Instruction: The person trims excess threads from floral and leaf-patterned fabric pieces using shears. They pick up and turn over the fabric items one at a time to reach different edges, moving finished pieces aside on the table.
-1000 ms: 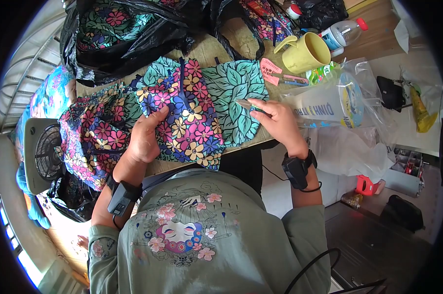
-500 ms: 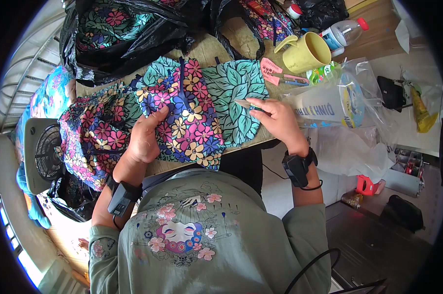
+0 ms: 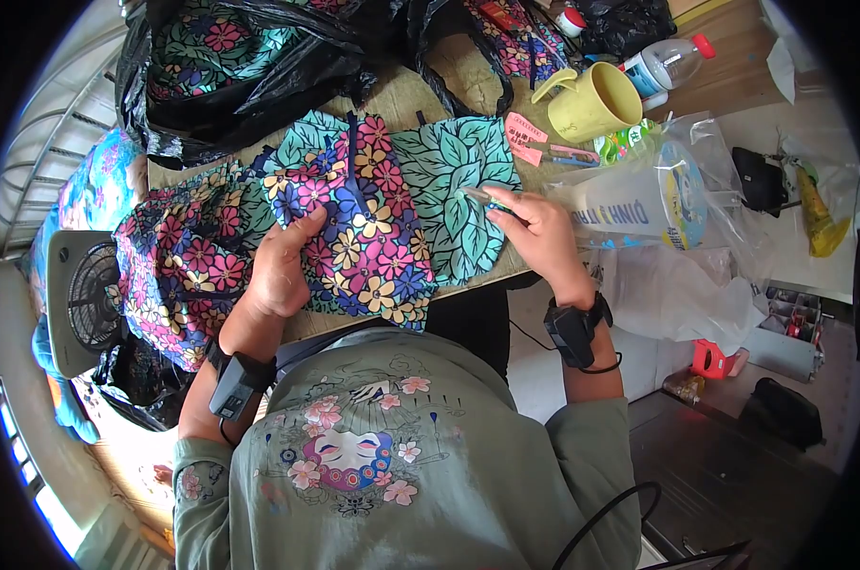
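My left hand [image 3: 283,266] lies flat on a flower-print cloth piece [image 3: 368,237] spread over the wooden table [image 3: 401,95], pressing it down. My right hand [image 3: 535,233] is closed on a small pair of snips [image 3: 476,196] with a green handle, the blades pointing left over the green leaf-print part of the cloth [image 3: 454,180]. More of the same flowered cloth [image 3: 178,261] is bunched to the left of my left hand.
A yellow mug [image 3: 592,100], pink tags [image 3: 525,138], a plastic bottle [image 3: 668,62] and a clear plastic bag [image 3: 653,195] sit at the right. Black bags holding printed cloth [image 3: 230,57] fill the back. A fan [image 3: 88,299] stands at left.
My right hand has shifted slightly up and left with the snips. My left hand stays pressed on the cloth.
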A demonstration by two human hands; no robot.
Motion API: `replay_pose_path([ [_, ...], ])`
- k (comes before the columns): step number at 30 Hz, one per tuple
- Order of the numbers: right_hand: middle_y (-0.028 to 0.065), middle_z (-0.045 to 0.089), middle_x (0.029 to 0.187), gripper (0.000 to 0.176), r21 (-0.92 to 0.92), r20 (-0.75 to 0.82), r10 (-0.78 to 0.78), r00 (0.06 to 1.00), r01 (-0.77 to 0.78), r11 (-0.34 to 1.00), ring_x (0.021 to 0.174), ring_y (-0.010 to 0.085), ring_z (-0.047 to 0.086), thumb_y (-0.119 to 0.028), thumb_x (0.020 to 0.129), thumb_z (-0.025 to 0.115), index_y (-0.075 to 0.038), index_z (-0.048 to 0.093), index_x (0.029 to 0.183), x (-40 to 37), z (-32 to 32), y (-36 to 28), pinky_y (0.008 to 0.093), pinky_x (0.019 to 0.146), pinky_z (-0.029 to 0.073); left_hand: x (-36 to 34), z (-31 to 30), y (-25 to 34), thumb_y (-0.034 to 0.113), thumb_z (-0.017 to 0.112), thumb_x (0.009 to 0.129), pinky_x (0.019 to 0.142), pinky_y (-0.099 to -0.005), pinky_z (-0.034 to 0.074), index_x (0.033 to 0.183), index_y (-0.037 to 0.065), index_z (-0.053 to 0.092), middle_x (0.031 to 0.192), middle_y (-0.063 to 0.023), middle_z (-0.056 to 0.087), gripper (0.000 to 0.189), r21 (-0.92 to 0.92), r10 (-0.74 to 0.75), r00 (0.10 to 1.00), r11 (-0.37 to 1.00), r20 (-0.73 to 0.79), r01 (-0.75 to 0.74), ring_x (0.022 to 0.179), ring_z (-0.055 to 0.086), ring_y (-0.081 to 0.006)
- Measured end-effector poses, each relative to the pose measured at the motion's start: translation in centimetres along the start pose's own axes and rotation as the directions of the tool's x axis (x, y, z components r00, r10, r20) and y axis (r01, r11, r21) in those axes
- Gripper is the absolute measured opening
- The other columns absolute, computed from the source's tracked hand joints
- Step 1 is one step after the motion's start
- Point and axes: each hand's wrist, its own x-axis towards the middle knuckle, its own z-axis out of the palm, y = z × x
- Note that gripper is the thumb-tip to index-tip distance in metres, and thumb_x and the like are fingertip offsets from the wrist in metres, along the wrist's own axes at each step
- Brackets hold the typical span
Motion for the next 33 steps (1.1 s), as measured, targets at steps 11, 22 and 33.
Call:
replay_pose_path([
  [11,0.0145,0.059,0.069,0.032,0.059,-0.063,-0.033,0.997,0.037,0.998,0.058,0.0265,0.055,-0.019,0.083,0.070,-0.011,0.067,0.114,-0.62,0.28,0.20,0.0350,0.055,0.042,-0.03,-0.18,0.14,0.013,0.049,0.095,0.090,-0.0354,0.052,0.123,-0.002,0.054,0.113,-0.0125,0.064,0.032,-0.007,-0.023,1.000,1.000,0.004,0.023,0.100,0.064,-0.0212],
  [22,0.0150,0.062,0.075,0.032,0.020,-0.045,-0.056,0.997,0.057,0.998,0.061,0.0275,0.058,-0.019,0.083,0.069,-0.011,0.067,0.114,-0.62,0.28,-0.05,0.0349,0.057,0.044,-0.07,-0.07,0.20,0.014,0.050,0.095,0.090,-0.0353,0.052,0.122,-0.002,0.054,0.113,-0.0125,0.064,0.032,0.008,-0.012,1.000,1.000,0.009,0.012,0.100,0.064,-0.0213],
  [33,0.0156,0.065,0.080,0.032,0.037,0.008,0.030,1.000,-0.030,0.999,0.065,0.0274,0.061,-0.021,0.083,0.070,-0.011,0.067,0.113,-0.29,-0.07,-0.11,0.0343,0.059,0.046,-0.13,0.02,0.25,0.013,0.049,0.095,0.089,-0.0357,0.053,0.120,-0.003,0.055,0.111,-0.0132,0.065,0.030,0.007,-0.018,1.000,1.000,0.005,0.018,0.098,0.065,-0.0219],
])
